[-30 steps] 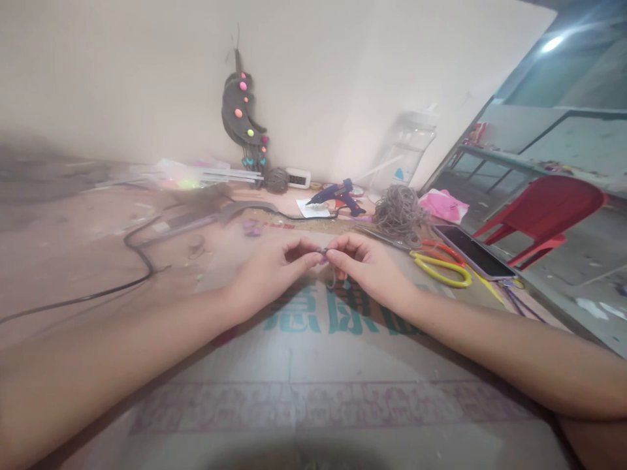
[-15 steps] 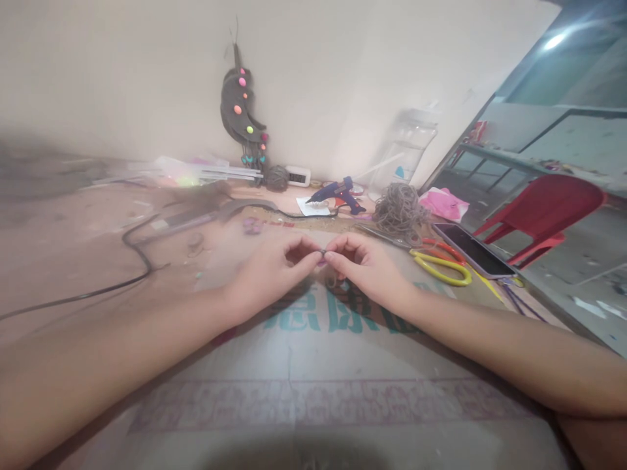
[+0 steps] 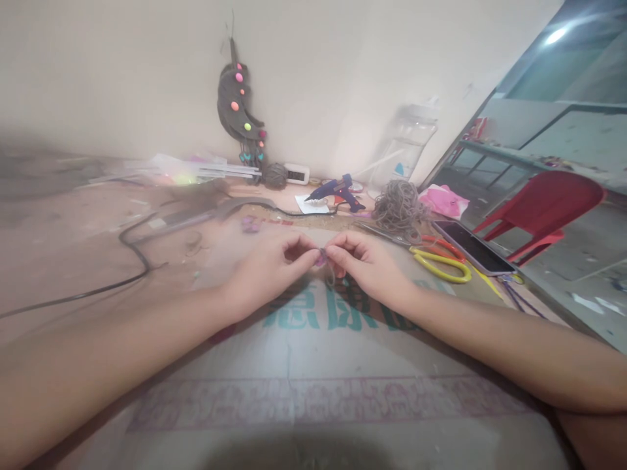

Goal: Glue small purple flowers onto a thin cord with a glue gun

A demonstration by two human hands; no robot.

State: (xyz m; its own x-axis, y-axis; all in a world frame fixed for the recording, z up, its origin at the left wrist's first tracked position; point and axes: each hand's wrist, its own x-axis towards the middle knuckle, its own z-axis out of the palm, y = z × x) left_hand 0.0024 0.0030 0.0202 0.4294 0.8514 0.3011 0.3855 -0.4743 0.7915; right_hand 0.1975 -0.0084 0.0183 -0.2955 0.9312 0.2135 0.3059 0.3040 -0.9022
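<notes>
Above the printed cardboard sheet (image 3: 294, 356), my left hand (image 3: 289, 260) pinches a small purple piece (image 3: 321, 259) between thumb and forefinger. My right hand (image 3: 356, 258) meets it at the fingertips, closed on a thin grey yarn strand (image 3: 331, 279), which hangs in a small loop below the fingers. Where the piece and yarn meet is tiny and partly hidden by the fingertips. A tangled heap of grey yarn (image 3: 400, 207) lies behind my right hand, beside scissors with yellow and orange handles (image 3: 443, 266).
A blue glue gun (image 3: 336, 190) rests behind my hands, its black cable running left. A phone (image 3: 474, 247) lies at the right edge. A clear bottle (image 3: 404, 147) and pink cloth (image 3: 445, 200) are at the back. A decorated grey crescent (image 3: 238, 104) hangs on the wall; a red chair (image 3: 548, 205) stands right.
The yarn loop below my fingertips hangs more visibly, and the purple piece shows slightly more. Both hands remain almost in place, with the fingertips slightly farther apart. The view has shifted slightly.
</notes>
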